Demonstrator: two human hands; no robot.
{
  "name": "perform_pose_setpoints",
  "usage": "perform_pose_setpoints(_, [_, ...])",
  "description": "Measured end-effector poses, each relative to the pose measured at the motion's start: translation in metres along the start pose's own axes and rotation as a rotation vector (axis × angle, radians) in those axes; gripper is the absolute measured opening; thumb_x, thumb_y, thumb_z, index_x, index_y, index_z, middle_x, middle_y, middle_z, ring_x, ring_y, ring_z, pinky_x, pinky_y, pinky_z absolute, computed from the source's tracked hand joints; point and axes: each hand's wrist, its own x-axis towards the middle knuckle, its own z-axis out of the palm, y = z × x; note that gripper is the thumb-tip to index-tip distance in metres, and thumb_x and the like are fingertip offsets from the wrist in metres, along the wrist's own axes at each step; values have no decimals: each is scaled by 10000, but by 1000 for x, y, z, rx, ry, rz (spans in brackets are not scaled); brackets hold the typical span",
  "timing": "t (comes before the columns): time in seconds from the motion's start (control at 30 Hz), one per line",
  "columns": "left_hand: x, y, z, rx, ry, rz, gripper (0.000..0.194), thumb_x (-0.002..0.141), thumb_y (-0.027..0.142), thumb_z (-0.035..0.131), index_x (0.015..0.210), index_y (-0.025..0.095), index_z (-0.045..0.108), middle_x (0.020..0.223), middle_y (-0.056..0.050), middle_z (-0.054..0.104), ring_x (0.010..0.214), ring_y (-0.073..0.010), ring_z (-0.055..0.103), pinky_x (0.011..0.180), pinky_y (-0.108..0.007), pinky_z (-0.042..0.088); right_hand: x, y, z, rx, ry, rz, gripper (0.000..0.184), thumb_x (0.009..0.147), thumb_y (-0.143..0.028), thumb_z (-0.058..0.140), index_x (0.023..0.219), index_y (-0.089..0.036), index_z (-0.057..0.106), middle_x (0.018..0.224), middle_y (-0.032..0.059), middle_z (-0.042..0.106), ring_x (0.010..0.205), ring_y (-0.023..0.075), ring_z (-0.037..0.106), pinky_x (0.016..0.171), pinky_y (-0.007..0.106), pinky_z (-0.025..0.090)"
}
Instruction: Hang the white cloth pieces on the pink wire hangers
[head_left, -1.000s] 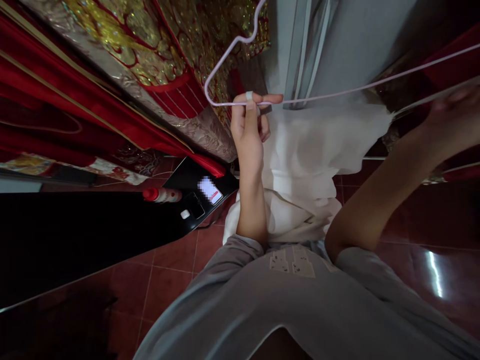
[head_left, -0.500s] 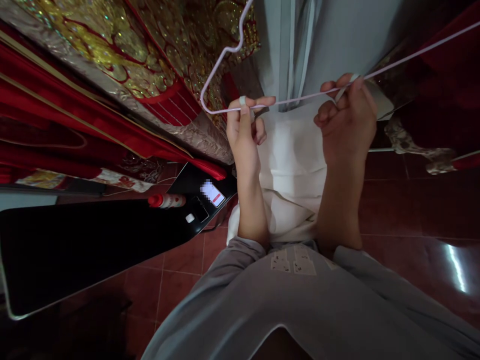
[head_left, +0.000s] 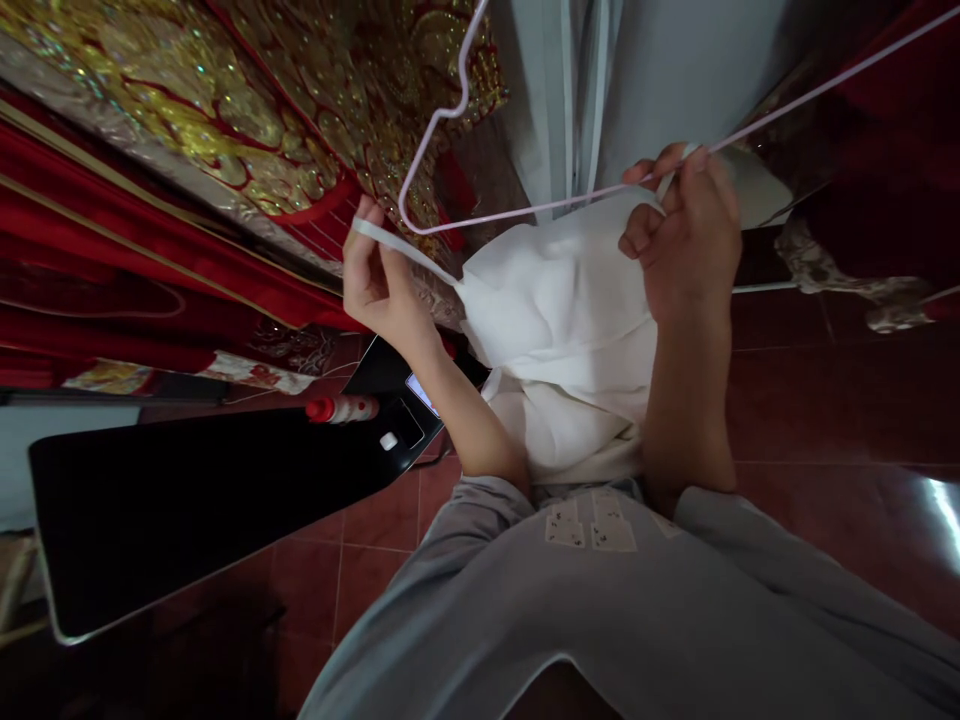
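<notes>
A pink clothes hanger (head_left: 517, 214) slants across the upper view, its notched left arm rising out of frame. My left hand (head_left: 390, 285) is closed on a white strap (head_left: 421, 258), pulled out taut to the left just below the hanger's left corner. That strap runs to the edge of a white garment (head_left: 559, 300) hanging in front of me. My right hand (head_left: 690, 240) grips the hanger's lower bar, with another white strap looped at its fingers. The garment's top edge reaches up to that hand.
Sequined gold and red garments (head_left: 285, 120) hang close on the left, with dark red ones (head_left: 885, 180) on the right. Below left, a black tabletop (head_left: 187, 510) carries a red-capped bottle (head_left: 341, 409), a small white case (head_left: 388, 440) and phones. Red tiles (head_left: 382, 500) cover the floor.
My left hand has let go of the hanger bar and moved left and down, drawing the strap out. The garment's left side has lifted and spread. My right hand keeps its grip.
</notes>
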Motion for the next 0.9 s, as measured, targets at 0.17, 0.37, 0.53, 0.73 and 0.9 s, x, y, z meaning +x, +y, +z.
perform_pose_setpoints(0.17, [17,20,12,13,-162,244,491,776,547,740,1150,270,584,1235,-32,574,1194,-271,497,1047,-428,401,0,-2,-1,-30,2,14,401,788,-596,519,796,-204,435,906,-15,579,474,45,239,488,243,169])
perform_pose_setpoints(0.37, [27,66,34,-11,-365,113,319,812,265,789,1080,266,616,1015,-8,591,1062,-251,533,992,-399,433,-3,-2,3,-19,31,-13,451,787,-656,487,808,-210,429,879,-27,569,462,36,222,480,242,128])
perform_pose_setpoints(0.53, [39,80,48,-174,-316,-70,268,855,58,683,684,233,573,759,-25,559,1043,-289,539,926,-403,474,-4,-2,5,-47,54,-22,517,788,-725,408,820,-210,416,891,-25,574,471,35,192,491,237,113])
perform_pose_setpoints(0.73, [43,56,47,-206,-218,-133,336,938,175,604,611,238,562,662,-51,491,987,-295,550,837,-388,466,-5,-4,5,-126,68,-8,565,779,-767,356,827,-210,434,935,-23,588,481,33,184,482,235,138])
perform_pose_setpoints(0.9, [14,33,52,-437,0,-310,104,976,166,557,897,233,562,766,14,588,1106,-221,526,948,-364,435,-6,-2,6,-115,23,10,530,795,-743,368,843,-222,451,964,-41,591,488,40,217,458,238,195])
